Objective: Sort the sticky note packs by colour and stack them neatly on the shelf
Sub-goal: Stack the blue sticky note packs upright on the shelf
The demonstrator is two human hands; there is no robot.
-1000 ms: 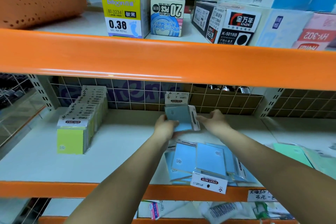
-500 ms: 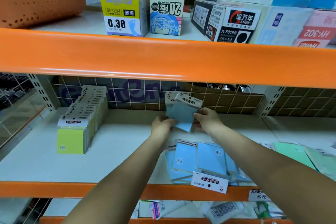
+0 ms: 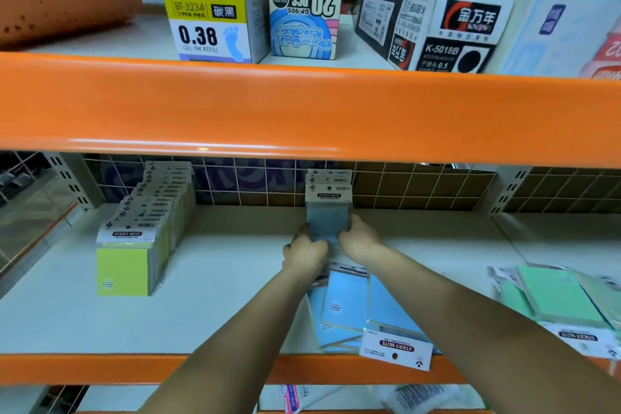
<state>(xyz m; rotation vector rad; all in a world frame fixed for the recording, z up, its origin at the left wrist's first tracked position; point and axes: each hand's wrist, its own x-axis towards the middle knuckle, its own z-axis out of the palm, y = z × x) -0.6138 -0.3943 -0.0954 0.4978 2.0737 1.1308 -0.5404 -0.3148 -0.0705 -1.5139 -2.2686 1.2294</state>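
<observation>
Sticky note pack, blue with a white header card, stood upright at the shelf's back edge, ahead of another. Your left hand and right hand pinched its lower sides. Released crooked, it risked toppling forward onto the loose blue packs.

Shelf beams: glossy orange. Shelf boards: pale grey-white. Upright row of sticky note packs: lime green with white header cards. Flat loose packs: light blue. Right-hand packs: mint green. Rear wire grid: white squares over brown cardboard.
</observation>
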